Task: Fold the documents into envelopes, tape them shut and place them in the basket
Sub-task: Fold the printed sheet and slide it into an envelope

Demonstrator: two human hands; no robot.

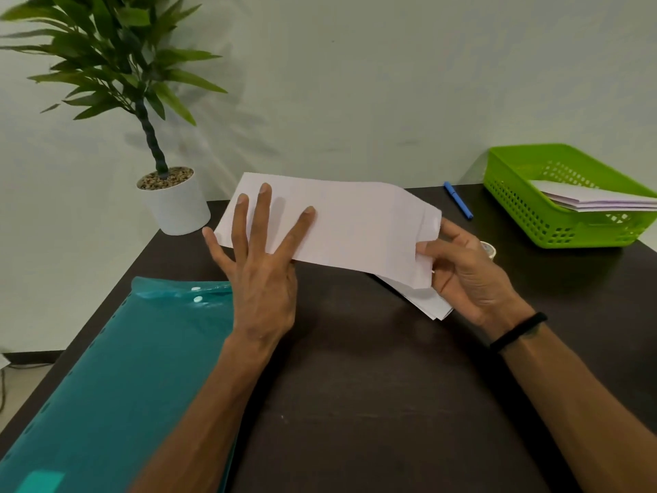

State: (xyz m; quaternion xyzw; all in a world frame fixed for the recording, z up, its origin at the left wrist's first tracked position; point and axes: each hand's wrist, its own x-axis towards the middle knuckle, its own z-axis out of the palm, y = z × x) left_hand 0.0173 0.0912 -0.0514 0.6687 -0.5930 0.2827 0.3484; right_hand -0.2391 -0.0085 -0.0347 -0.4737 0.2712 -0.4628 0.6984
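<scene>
A folded white document (355,225) lies across the far middle of the dark table (355,368). My left hand (261,265) presses flat on its left end, fingers spread. My right hand (469,275) pinches the document's right end, thumb on top, where a flap is turned over. More white paper (426,300) pokes out beneath that end. The green basket (554,211) stands at the far right and holds folded white envelopes (597,199). A roll of clear tape (489,249) shows partly behind my right hand.
A teal plastic document folder (117,386) covers the table's left side. A potted plant in a white pot (174,204) stands at the far left corner. A blue pen (458,201) lies between the document and the basket.
</scene>
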